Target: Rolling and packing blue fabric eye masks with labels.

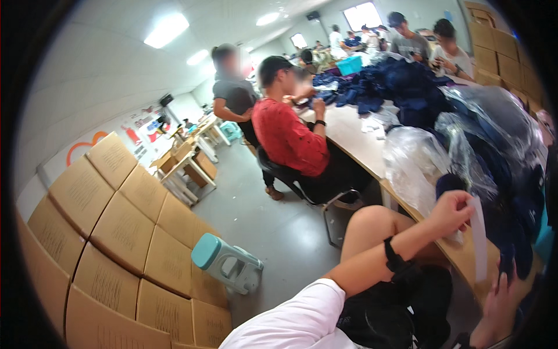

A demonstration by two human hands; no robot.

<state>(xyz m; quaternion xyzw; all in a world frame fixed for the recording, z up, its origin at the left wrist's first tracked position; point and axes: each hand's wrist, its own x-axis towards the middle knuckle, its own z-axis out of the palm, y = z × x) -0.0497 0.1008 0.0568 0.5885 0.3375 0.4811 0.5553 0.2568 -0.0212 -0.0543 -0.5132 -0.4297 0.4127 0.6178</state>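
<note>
The left hand (pixel 451 212) is over the near end of the table (pixel 353 131). Its thumb and fingers pinch a thin white strip (pixel 479 241), which hangs down by the table's near edge. The right hand (pixel 501 295) is lower, at the table's near corner, close to some dark blue cloth (pixel 519 212). Its fingers point up, but I cannot tell if they hold anything. A black band (pixel 396 256) goes around the left arm.

Clear plastic bags (pixel 414 156) lie on the near part of the table. On the floor to the left of the table is a blue-green stool (pixel 229 262). Farther left of the table, big brown boxes (pixel 119 230) are stacked up.

A person in a red shirt (pixel 288 134) sits at the table's left side. Farther along the table is a big heap of dark blue clothes (pixel 404 81), with a blue-green bin (pixel 349 66) beside it. Two people, one in a grey shirt (pixel 405 44) and one in a white shirt (pixel 460 63), are across the table.
</note>
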